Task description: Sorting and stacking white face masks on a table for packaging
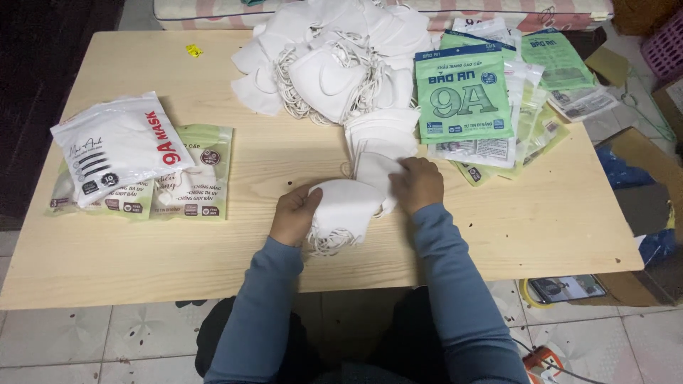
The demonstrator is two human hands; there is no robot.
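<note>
**Both hands on a small bundle of white masks at the near edge of the table**

The person sits at a pale wooden table (213,256), blue sleeves reaching forward. The left hand (294,213) has its grip curled closed around the left end of a small stack of white face masks (345,206), whose elastic loops spill out below toward the person. The right hand (418,183) lies on the stack's right side, fingers bent down over the top mask; its grip looks closed on the masks, though the fingertips are tucked out of sight. The stack sits just in front of the person, near the middle of the table's front half.

Just beyond the hands stands a neat pile of folded white masks (383,131), and behind that a large loose heap of masks (331,60) with tangled ear loops. To the right lie green printed mask packets (462,96), fanned over more empty ones. On the left are a filled white packet (121,146) resting on two filled green packets (196,185). A small yellow scrap (193,50) lies at the far left. A phone (567,288) rests on the floor to the right.
</note>
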